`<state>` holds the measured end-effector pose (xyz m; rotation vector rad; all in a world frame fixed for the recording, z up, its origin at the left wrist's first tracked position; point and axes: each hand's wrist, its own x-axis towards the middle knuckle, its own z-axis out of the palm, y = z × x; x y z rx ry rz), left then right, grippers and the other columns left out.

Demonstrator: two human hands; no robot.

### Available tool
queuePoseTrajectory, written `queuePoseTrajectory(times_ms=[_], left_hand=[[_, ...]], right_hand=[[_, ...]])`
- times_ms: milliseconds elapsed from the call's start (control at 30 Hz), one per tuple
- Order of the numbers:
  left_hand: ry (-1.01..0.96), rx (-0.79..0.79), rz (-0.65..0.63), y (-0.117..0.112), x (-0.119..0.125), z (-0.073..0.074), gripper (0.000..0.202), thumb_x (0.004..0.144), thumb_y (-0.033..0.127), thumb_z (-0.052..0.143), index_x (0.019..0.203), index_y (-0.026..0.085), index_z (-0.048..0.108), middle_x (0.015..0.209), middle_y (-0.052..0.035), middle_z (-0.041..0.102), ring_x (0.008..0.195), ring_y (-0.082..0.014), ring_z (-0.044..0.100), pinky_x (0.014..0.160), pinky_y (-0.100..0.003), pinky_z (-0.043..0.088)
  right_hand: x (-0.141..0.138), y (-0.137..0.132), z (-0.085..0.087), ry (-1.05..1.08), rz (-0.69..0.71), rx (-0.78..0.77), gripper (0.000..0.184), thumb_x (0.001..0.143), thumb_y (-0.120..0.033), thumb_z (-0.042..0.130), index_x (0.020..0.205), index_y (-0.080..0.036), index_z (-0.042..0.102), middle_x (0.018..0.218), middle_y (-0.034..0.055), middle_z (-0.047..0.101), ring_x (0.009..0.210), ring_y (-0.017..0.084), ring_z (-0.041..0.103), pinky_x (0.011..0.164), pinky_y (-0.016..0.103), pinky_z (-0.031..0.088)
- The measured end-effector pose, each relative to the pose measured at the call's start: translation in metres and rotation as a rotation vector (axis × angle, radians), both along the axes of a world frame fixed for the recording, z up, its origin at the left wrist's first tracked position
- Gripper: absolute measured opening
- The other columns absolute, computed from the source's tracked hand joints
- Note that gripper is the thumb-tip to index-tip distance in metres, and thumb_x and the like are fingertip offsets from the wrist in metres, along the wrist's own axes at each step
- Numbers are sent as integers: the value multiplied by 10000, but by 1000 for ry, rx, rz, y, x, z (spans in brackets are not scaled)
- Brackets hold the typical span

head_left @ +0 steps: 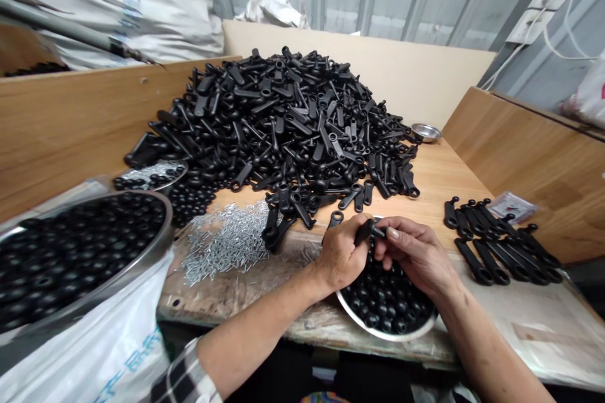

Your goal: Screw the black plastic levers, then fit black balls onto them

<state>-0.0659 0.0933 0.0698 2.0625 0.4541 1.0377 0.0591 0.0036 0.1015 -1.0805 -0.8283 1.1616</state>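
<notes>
My left hand [344, 250] is closed around a black crank handle [366, 230], most of which its fingers cover. At the handle's stem, the thumb and fingertips of my right hand [418, 255] pinch the end; whether a separate knob is between them I cannot tell. Right under both hands sits a metal bowl [387, 335] of round black knobs [385, 302]. Just beyond my left hand a loose crank handle [335, 219] lies on the table. To the left are spread many small silver pins [227, 242].
A tall heap of black crank handles [293, 119] fills the table's back. At left stands a large basin [167, 214] of black knobs, near a smaller dish [182, 170]. Rows of handles with knobs [501, 245] lie at right. Wooden boards [534, 176] flank the table.
</notes>
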Motion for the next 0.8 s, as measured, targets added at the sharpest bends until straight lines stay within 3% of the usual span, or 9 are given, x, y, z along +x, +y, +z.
queuePoseTrajectory(times_ms=[267, 367, 633, 800], left_hand=[[42, 63, 53, 0, 1, -2, 136, 824, 202, 458, 917, 171, 552, 813, -22, 645, 768, -145, 606, 702, -251, 445], [85, 96, 81, -1, 1, -1, 104, 831, 219, 450, 875, 177, 534, 764, -12, 635, 707, -139, 598, 654, -246, 433], [237, 287, 187, -1, 4, 0, 118, 855, 235, 399, 868, 173, 498, 715, -32, 633, 705, -183, 624, 623, -277, 440], [329, 431, 317, -3, 10, -6, 233, 841, 220, 417, 1052, 136, 467, 736, -52, 649, 714, -208, 637, 605, -297, 459]], right_hand=[[0, 0, -2, 20, 27, 15, 202, 772, -331, 666, 837, -142, 636, 588, 37, 648, 501, 125, 596, 420, 184, 474], [0, 0, -3, 19, 23, 8, 224, 765, -349, 671, 822, -135, 634, 574, 37, 643, 490, 127, 594, 403, 182, 470], [0, 3, -3, 21, -35, -6, 240, 722, -355, 706, 775, -126, 651, 527, 29, 619, 441, 118, 562, 363, 177, 445], [-1, 3, -2, -21, -130, 11, 216, 707, -329, 717, 729, -121, 663, 508, 24, 601, 416, 94, 528, 350, 157, 413]])
